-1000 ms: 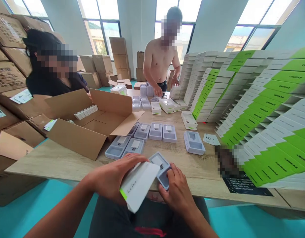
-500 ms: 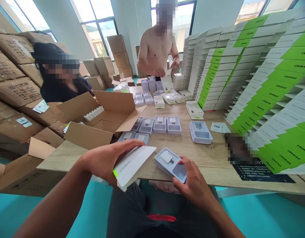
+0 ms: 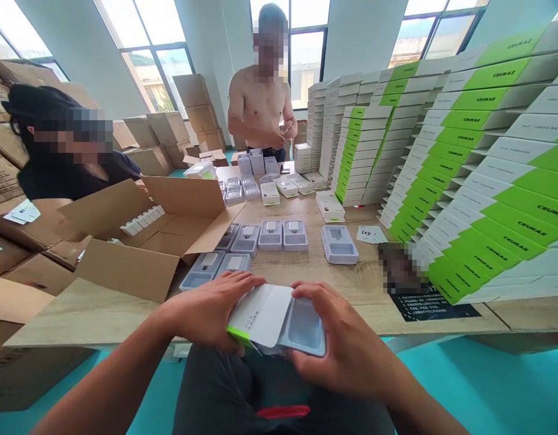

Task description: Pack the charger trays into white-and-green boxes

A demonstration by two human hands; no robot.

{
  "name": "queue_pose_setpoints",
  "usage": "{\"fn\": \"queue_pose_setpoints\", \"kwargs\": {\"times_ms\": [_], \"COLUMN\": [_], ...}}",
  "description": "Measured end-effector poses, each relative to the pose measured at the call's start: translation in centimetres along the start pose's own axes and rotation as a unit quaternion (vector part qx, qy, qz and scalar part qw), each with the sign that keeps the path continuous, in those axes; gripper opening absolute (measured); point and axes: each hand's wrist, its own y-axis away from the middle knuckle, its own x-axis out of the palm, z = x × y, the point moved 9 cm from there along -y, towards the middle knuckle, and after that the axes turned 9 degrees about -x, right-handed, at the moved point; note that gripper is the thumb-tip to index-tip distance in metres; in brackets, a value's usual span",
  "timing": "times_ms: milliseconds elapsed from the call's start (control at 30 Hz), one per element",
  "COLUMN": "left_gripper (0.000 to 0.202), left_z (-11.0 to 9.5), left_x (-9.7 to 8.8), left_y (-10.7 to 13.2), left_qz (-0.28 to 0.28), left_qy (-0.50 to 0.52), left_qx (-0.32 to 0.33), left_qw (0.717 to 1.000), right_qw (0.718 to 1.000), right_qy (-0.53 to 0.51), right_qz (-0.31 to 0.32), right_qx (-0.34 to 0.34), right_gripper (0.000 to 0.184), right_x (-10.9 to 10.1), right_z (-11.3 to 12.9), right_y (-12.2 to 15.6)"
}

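Note:
My left hand is closed around a white and green carton, low over the front edge of the table. A grey plastic tray is partly inside the carton's open right end, and its bare compartment still shows. My right hand grips the tray's outer end between thumb and fingers. The carton covers the part of the tray where the white charger lay. Beyond my hands, several similar trays with white chargers stand on the table. A tray without a charger sits to their right.
An open cardboard box with small white pieces stands at left. Tall stacks of white and green cartons line the right side. A printed card lies near them. One person stands across the table; another is at left.
My hands have come together, and the tray has moved left into the carton's open end. The view has turned right. The person across no longer holds up a white carton.

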Motion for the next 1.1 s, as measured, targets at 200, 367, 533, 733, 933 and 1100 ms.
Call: {"fn": "queue_pose_setpoints", "kwargs": {"times_ms": [200, 367, 533, 733, 933, 1100], "left_gripper": [0.103, 0.067, 0.047, 0.044, 0.029, 0.025], "left_z": [-1.0, -3.1, 1.8, 3.0, 0.8, -0.4], "left_x": [1.6, 5.1, 6.8, 7.4, 4.7, 3.6], "left_y": [-1.1, -1.9, -1.4, 1.4, 2.7, 3.8], "left_qz": [0.02, 0.079, -0.26, -0.427, -0.353, -0.368], "left_qy": [0.261, 0.576, 0.619, 0.364, 0.152, 0.108], "left_qx": [0.032, 0.118, -0.016, 0.03, 0.106, 0.108], "left_qw": [0.965, 0.805, 0.741, 0.827, 0.917, 0.917], "right_qw": [0.989, 0.979, 0.96, 0.964, 0.975, 0.965], "right_qy": [-0.083, -0.148, -0.123, 0.048, 0.045, 0.065], "right_qz": [-0.115, -0.124, -0.25, -0.24, -0.112, -0.108], "right_qx": [-0.028, 0.061, 0.031, -0.105, -0.187, -0.231], "right_gripper": [0.13, 0.071, 0.068, 0.048, 0.034, 0.038], "right_x": [0.7, 1.5, 1.5, 2.0, 1.2, 0.3], "right_z": [-0.7, -4.1, -7.1, -6.3, -3.4, -1.9], "right_y": [0.7, 2.7, 4.6, 4.5, 2.1, 1.5]}}
